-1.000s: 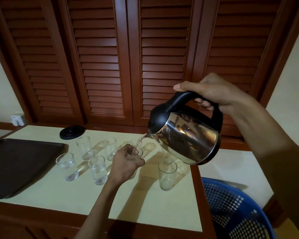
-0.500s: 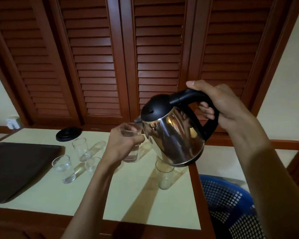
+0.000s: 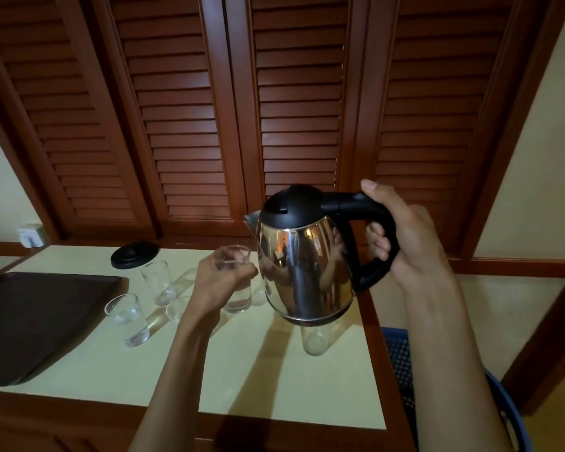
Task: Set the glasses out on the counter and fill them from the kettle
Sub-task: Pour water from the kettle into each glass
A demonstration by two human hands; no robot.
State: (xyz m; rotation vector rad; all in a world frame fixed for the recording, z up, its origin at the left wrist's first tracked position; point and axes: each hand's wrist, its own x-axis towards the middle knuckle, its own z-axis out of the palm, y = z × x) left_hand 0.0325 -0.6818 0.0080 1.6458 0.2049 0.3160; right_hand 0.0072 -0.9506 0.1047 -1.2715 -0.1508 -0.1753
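My right hand [image 3: 405, 236] grips the black handle of a steel kettle [image 3: 304, 269], held upright above the counter [image 3: 274, 380], spout to the left. My left hand [image 3: 219, 282] holds a clear glass [image 3: 234, 259] lifted off the counter, just left of the kettle, with some water in its base. Several other glasses stand on the counter: one with water at the left [image 3: 128, 316], one behind it [image 3: 159, 282], one partly hidden by my left arm [image 3: 177, 309], and one under the kettle [image 3: 313, 340].
A dark tray [image 3: 36, 314] lies at the counter's left end. The kettle's black base [image 3: 134, 254] sits at the back by the louvred wooden doors [image 3: 294, 109]. A blue perforated basket [image 3: 402, 360] stands right of the counter. A small white object [image 3: 30, 236] sits far left.
The kettle has tipped back from pouring to upright. My left hand has raised its glass off the counter. The view has shifted upward.
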